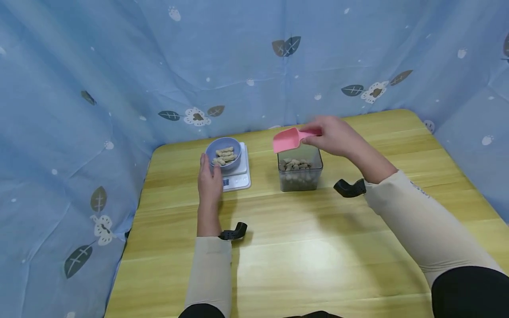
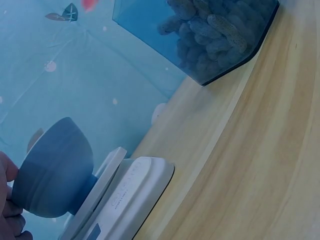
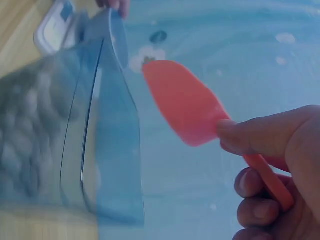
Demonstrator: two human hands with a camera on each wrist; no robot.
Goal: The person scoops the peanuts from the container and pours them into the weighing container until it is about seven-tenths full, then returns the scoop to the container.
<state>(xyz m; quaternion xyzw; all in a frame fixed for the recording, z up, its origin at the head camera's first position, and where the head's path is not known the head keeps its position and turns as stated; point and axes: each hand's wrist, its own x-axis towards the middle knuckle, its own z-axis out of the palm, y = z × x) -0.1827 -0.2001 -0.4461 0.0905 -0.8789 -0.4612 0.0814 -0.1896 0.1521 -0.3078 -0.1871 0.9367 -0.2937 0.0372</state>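
Observation:
My right hand (image 1: 332,134) grips the handle of a pink scoop (image 1: 287,139), thumb on top and fingers curled beneath. The scoop hangs in the air over the back left of a clear grey plastic box (image 1: 300,181). Unshelled peanuts (image 1: 295,165) lie in this box. At the left, a blue bowl (image 1: 210,145) with several peanuts (image 1: 225,155) in it stands on a white kitchen scale (image 1: 238,182). My left hand (image 1: 210,183) holds the bowl at its near left side, with fingertips at the rim (image 2: 9,167).
A light wooden table (image 1: 286,247) carries the scale and the box, which stand apart near its back. A blue patterned curtain (image 1: 238,57) hangs behind the table and along both sides. Black wrist mounts (image 1: 234,232) stick out from both sleeves.

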